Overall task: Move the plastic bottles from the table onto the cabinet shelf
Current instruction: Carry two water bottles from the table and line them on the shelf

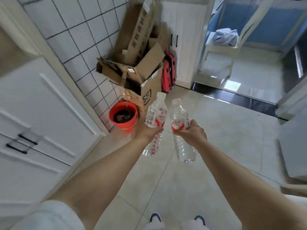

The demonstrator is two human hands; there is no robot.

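I hold two clear plastic water bottles with red-and-white labels out in front of me, above the tiled floor. My left hand (146, 132) grips the left bottle (155, 113) around its middle. My right hand (193, 132) grips the right bottle (178, 117) the same way. Both bottles point cap-forward, side by side, a small gap between them. A white cabinet (41, 113) with black handles and shut doors stands to my left. No table and no open shelf are in view.
A red bucket (123, 116) sits on the floor by the tiled wall. Behind it stand stacked cardboard boxes (137, 63) and a red bag (168, 72). A doorway with a dark threshold (232, 97) opens at the right. My shoes (155, 217) show at the bottom.
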